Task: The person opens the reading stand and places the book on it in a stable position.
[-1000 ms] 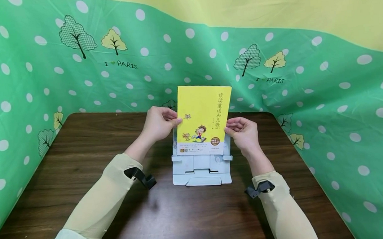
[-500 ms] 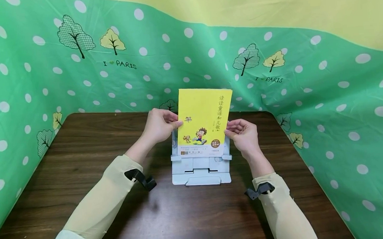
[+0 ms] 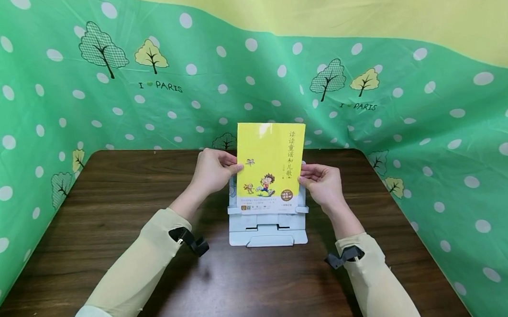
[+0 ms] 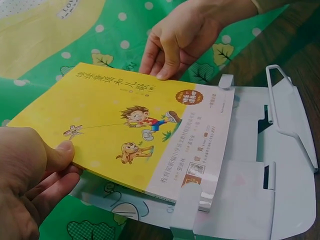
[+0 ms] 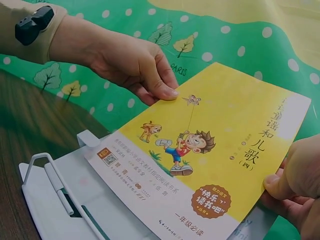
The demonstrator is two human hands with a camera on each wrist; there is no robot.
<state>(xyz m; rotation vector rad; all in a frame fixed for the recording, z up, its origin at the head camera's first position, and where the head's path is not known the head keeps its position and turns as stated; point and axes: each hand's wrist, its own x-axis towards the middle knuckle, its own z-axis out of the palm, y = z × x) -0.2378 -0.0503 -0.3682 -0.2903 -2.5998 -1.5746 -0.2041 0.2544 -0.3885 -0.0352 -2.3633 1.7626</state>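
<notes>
A yellow children's book (image 3: 267, 148) with a cartoon boy and dog on its cover leans upright over a pale blue folding book stand (image 3: 268, 221). Its left edge is pinched between the thumb and fingers of my left hand (image 3: 213, 172). On the opposite edge, my right hand (image 3: 325, 183) pinches the book a little lower. The book's white bottom strip (image 4: 200, 130) lies by the stand's two side clips, one of them the near clip (image 4: 187, 207) in the left wrist view. Most of the stand's back panel is hidden behind the book.
The stand rests on a dark wood-grain table (image 3: 261, 287). Green and yellow cloth (image 3: 248, 58) with white dots and printed trees hangs behind the table and on both sides. Dark wrist mounts (image 3: 345, 255) sit over both sleeves.
Both hands have lowered the book a short way down the stand, bringing its bottom edge to the side clips. The stand has stayed in place, and both grips look the same.
</notes>
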